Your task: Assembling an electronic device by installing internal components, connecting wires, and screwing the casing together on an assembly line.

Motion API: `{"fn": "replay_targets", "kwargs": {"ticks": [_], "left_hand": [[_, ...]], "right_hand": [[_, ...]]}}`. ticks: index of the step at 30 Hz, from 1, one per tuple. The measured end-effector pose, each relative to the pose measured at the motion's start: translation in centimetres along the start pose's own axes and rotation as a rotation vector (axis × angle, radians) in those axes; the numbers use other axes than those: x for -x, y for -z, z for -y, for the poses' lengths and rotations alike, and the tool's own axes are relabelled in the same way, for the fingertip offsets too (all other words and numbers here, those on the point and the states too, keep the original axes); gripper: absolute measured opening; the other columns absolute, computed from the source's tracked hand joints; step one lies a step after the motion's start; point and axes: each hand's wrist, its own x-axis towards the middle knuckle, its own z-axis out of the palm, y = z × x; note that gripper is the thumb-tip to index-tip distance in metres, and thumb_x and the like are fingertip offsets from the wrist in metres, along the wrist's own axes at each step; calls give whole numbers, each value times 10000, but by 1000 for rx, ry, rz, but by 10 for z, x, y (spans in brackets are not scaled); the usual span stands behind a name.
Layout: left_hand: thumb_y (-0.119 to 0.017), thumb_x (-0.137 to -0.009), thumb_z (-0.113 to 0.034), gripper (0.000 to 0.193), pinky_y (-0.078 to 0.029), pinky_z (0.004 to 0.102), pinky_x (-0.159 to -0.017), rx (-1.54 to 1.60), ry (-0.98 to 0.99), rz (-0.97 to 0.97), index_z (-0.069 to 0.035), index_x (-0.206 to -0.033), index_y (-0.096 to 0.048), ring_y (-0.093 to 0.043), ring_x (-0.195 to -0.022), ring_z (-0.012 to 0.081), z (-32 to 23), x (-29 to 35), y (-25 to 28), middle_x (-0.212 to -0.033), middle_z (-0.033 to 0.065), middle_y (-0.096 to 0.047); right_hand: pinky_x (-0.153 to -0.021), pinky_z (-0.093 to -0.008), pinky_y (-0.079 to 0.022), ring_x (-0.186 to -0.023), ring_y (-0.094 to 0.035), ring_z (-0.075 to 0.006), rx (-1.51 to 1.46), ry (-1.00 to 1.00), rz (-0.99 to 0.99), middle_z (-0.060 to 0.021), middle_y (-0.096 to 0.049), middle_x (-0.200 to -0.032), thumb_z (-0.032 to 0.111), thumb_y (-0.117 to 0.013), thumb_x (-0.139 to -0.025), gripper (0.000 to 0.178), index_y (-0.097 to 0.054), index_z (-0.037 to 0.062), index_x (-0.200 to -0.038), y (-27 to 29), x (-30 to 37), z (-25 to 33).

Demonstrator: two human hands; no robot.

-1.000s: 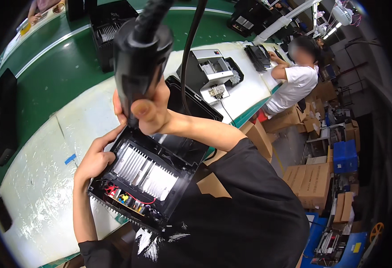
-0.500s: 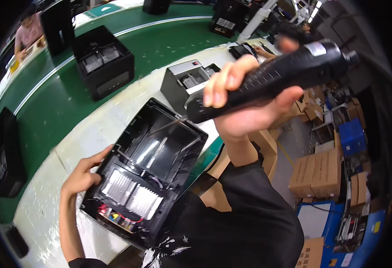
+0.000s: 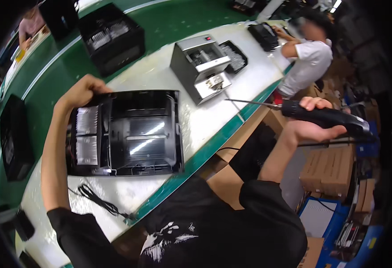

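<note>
A black plastic appliance housing (image 3: 144, 134) lies open side up on the worktable, with silvery finned metal parts (image 3: 87, 121) at its left end and a shiny dark panel over the rest. At its far left corner, my left hand (image 3: 85, 92) has its fingers curled round the rim. My right hand (image 3: 305, 129), off to the right past the table edge, is wrapped around a black electric screwdriver (image 3: 334, 119). Its long thin bit points left, toward a grey metal machine (image 3: 200, 67) with a red switch, and is apart from the housing.
A black tray (image 3: 235, 56) of small parts sits beside the machine. A black cable (image 3: 97, 198) lies near the table's front edge. Black housings (image 3: 111, 40) stand on the green conveyor (image 3: 169, 24). A co-worker (image 3: 309, 58) works at far right. Cartons (image 3: 327, 167) stack on the right.
The housing has turned clockwise, its finned end now at the left. My left hand moved with it to the far corner. The screwdriver swung away from the housing, rightward and lower.
</note>
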Motion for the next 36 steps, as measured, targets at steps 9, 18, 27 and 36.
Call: {"fn": "replay_targets", "kwargs": {"ticks": [9,18,27,36], "left_hand": [[-455,-592,152,423,-419,406,-893,-688,-359,-261,3,-952,-620,-566,-939,337,-79,29,-93,-917,153,-621],[-679,-773,-253,745,-427,399,-928,-239,-163,-97,123,-1313,-331,-509,-1094,352,-129,140,-231,-1309,265,-418],[-663,-638,30,635,-484,314,-770,-392,-124,-509,94,-1240,-470,-619,-955,298,-103,122,-278,-1189,204,-574],[-599,-646,45,444,-511,249,-658,-368,-213,-576,43,-1089,-622,-662,-911,207,-88,132,-265,-1077,141,-652]], "right_hand": [[-479,-319,-442,-449,-478,-203,-30,-43,54,-78,-481,-579,831,-239,-759,851,-504,24,-694,5,5,-48],[-486,-325,-450,-462,-482,-215,-33,-51,198,-95,-475,-569,835,-209,-758,874,-497,10,-731,-12,21,-79],[-466,-345,-440,-467,-497,-224,12,-285,503,-112,-503,-595,778,-295,-800,799,-494,6,-748,-53,-1,-105],[-429,-342,-452,-455,-516,-228,176,-235,735,-151,-547,-651,336,-408,-945,309,-346,55,-1058,-133,-8,-140]]}}
